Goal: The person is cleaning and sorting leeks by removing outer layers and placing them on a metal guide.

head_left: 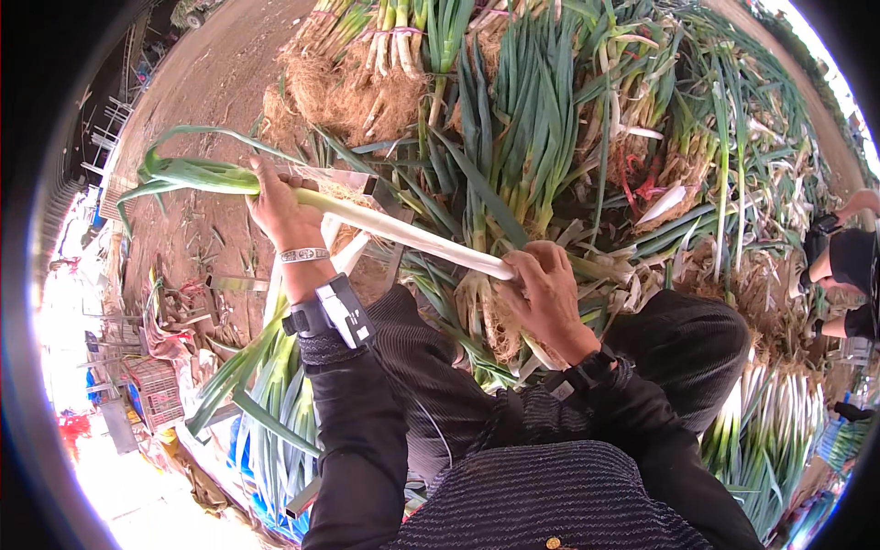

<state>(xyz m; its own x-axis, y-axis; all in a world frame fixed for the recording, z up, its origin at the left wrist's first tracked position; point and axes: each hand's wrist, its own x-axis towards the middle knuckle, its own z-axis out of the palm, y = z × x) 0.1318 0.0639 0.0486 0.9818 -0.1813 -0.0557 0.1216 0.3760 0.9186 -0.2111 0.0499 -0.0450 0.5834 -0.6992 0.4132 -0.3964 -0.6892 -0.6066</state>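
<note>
White and green, a single leek [394, 225] is held slantwise between the two hands, left of centre in the frame; its stalk is clasped by the left hand [282, 206] just below the leaves, which are spread toward the upper left; its white end is pinched by the right hand [545, 289], near the centre of the frame; the hands are set well apart, each closed on the leek; tied bundles [394, 46] with brown roots are seen at upper centre; more leeks are laid in a row [775, 431] at lower right; brown ground [206, 92] is shown at upper left.
</note>
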